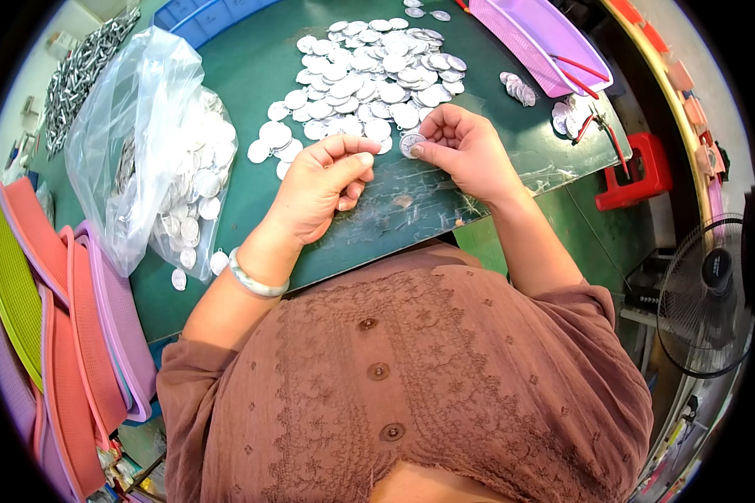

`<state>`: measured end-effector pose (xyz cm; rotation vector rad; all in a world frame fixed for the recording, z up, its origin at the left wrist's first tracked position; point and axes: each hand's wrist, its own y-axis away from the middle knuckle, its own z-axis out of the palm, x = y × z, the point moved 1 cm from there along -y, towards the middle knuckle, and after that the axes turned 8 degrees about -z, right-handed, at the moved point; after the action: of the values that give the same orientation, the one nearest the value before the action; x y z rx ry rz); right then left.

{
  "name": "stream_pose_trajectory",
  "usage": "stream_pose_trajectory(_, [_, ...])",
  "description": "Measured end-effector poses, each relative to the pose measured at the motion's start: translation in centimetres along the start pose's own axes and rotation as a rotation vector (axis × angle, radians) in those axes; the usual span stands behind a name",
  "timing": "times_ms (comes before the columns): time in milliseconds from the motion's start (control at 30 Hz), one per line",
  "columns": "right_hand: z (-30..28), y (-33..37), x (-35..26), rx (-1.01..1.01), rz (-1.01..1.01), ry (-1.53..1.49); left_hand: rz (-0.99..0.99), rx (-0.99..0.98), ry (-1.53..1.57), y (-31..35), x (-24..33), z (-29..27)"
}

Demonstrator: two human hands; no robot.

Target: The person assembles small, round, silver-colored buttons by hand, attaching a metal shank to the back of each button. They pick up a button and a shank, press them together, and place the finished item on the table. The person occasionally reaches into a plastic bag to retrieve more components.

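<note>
My right hand pinches a round silver medallion pendant between thumb and fingers, just above the table's near part. To its left, my left hand has its thumb and index finger pressed together and the others curled; whatever is in that pinch, if anything, cannot be made out. A light bangle circles my left wrist. Just beyond both hands spreads a heap of similar silver pendants, some of them right by my fingertips. A clear plastic bag full of pendants lies open left of my left hand.
The green table carries a purple basket, red-handled pliers and small pendant piles on the right. A blue tray and dark metal pieces lie far left. Stacked baskets, a red container and a fan stand around.
</note>
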<state>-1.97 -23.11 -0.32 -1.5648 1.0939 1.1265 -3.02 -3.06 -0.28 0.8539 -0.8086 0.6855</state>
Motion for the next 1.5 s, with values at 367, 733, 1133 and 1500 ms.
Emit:
stream_pose_trajectory(367, [2.4, 0.3, -1.5, -0.068, 0.135, -0.543, 0.095, 0.111, -0.013, 0.1, -0.1, 0.0])
stream_pose_trajectory(733, [2.5, 0.4, -1.0, -0.112, 0.221, -0.617, 0.136, 0.069, 0.037, 0.0, -0.1, -0.2])
stream_pose_trajectory(1133, [4.5, 0.6, -1.1, 0.084, 0.064, -0.652, 0.265, 0.012, 0.148, 0.0, -0.2, -0.1])
stream_pose_trajectory(1500, [4.6, 0.6, -0.4, 0.077, -0.058, -0.548, 0.421, 0.022, -0.092, 0.3, -0.3, 0.2])
